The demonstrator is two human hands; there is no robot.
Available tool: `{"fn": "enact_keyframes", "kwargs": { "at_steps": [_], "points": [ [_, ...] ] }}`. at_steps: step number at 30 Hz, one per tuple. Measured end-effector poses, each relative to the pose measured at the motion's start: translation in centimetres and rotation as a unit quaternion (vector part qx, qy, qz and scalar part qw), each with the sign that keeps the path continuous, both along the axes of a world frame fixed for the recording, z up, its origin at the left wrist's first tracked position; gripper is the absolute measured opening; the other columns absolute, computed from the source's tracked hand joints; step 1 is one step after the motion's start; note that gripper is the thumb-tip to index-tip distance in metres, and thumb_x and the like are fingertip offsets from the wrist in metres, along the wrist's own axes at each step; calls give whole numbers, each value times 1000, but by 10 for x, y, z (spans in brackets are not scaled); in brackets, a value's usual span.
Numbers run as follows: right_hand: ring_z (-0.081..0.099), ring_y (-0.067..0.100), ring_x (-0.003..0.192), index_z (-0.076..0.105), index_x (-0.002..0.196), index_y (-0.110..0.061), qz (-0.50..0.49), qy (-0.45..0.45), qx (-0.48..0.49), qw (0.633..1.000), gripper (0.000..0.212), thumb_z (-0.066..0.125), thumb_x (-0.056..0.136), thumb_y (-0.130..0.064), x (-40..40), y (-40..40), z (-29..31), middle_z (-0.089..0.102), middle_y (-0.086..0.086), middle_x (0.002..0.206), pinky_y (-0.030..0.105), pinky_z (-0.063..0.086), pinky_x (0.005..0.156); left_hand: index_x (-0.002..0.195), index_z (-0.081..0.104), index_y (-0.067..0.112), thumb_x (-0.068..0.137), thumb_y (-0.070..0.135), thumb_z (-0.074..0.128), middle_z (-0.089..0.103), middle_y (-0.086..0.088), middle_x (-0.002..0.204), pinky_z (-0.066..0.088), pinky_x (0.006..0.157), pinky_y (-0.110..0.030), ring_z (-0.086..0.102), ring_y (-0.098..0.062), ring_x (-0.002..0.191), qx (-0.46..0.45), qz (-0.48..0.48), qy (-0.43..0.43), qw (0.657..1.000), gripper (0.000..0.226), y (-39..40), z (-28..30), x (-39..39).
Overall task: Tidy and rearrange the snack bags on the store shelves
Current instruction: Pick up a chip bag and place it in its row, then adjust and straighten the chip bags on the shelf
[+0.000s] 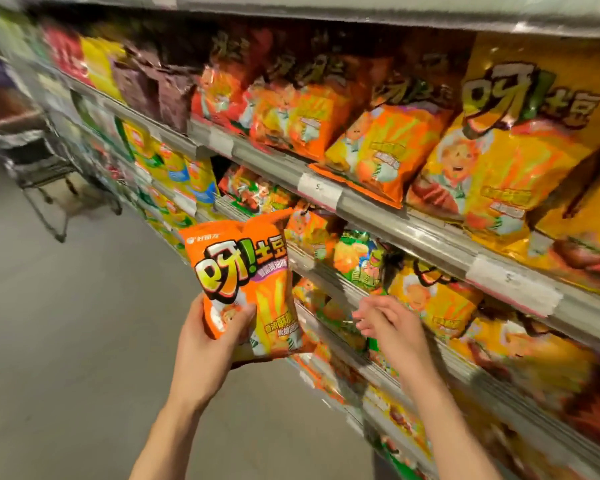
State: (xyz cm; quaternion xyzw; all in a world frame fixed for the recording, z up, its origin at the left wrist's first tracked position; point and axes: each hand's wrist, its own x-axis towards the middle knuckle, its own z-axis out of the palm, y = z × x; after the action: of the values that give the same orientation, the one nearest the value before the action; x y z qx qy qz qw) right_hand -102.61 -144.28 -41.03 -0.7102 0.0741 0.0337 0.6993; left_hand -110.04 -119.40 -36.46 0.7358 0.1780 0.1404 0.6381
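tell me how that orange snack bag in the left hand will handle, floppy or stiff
The orange snack bag looks puffed and glossy, so probably light, springy and a little slippery. The left hand holds it by the bottom alone and it stands upright, so it likely keeps its shape. Squeezing hard could crush the contents.

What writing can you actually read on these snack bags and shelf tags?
"呀!土豆": big logo on the orange bag held in the left hand.
"呀土豆": on the large yellow bag, top shelf.
"5": start of a price on the white shelf tag; the rest is blurred.
Small print on the bags: too blurred to read.
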Motion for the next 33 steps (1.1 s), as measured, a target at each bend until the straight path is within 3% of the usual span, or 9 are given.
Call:
{"fn": "enact_keyframes", "kwargs": {
  "at_steps": [7, 12, 15, 18, 23, 26, 28, 31, 33],
  "points": [
    [70, 16, 72, 71, 98, -11, -32, -9, -36, 999, 6, 66, 98, -12, 54, 63, -10, 78, 5, 82, 18, 56, 65, 108, 67, 36, 86, 33, 81, 78, 10, 104, 60, 85, -42, 76, -16, 96, -19, -26, 17, 999, 26, 69, -16, 63],
    [67, 19, 70, 73, 80, -20, -99, 1, -77, 992, 15, 68, 92, -28, 66, 103, -9, 74, 1, 75, 35, 52, 70, 111, 68, 33, 88, 27, 79, 77, 14, 105, 59, 89, -38, 73, -8, 99, -20, -115, 18, 993, 27, 114, -24, 116],
    [64, 8, 65, 72, 89, -16, -157, 12, -79, 984, 15, 63, 101, -18, 59, 124, -7, 72, 4, 78, 16, 48, 61, 116, 67, 36, 84, 40, 82, 76, 15, 111, 57, 93, -41, 72, -7, 104, -17, -185, 29, 982, 35, 135, -25, 142],
    [64, 13, 65, 71, 93, -10, -221, 12, -103, 970, 16, 63, 101, -21, 50, 133, -10, 72, 9, 75, 12, 45, 56, 118, 66, 35, 82, 42, 82, 75, 17, 112, 57, 95, -43, 71, -5, 105, 4, -233, 34, 972, 40, 142, -34, 167],
    [64, 28, 73, 71, 84, -16, -291, 8, -93, 952, 17, 64, 100, -18, 37, 129, -13, 71, 18, 79, 40, 52, 75, 127, 62, 34, 74, 61, 77, 73, 19, 117, 55, 99, -44, 68, -4, 110, 45, -301, 42, 952, 62, 128, -42, 187],
    [65, 23, 73, 71, 88, -16, -312, 20, -125, 942, 14, 64, 100, -18, 38, 104, -17, 72, 8, 76, 42, 51, 76, 132, 58, 36, 69, 72, 76, 71, 17, 123, 53, 102, -46, 67, -8, 115, 56, -316, 50, 946, 75, 113, -46, 196],
    [66, 22, 73, 72, 88, -23, -316, 18, -147, 937, 14, 64, 99, -19, 42, 86, -18, 73, 4, 78, 43, 52, 77, 128, 59, 37, 72, 66, 77, 71, 18, 120, 53, 102, -43, 67, -5, 112, 64, -323, 44, 943, 65, 100, -45, 201],
    [67, 11, 77, 71, 99, -20, -319, -16, -224, 921, 6, 64, 99, -20, 54, 70, -18, 72, -5, 83, 24, 52, 75, 124, 62, 37, 77, 57, 78, 73, 16, 118, 54, 100, -41, 68, -5, 109, 70, -335, 33, 939, 54, 86, -51, 213],
    [64, 3, 82, 68, 113, -11, -323, -45, -290, 900, 20, 66, 98, -24, 68, 65, -17, 68, -10, 91, 8, 48, 75, 127, 61, 35, 82, 53, 80, 72, 15, 120, 53, 99, -37, 67, -4, 111, 78, -342, 26, 936, 52, 79, -55, 221]
  ]
}}
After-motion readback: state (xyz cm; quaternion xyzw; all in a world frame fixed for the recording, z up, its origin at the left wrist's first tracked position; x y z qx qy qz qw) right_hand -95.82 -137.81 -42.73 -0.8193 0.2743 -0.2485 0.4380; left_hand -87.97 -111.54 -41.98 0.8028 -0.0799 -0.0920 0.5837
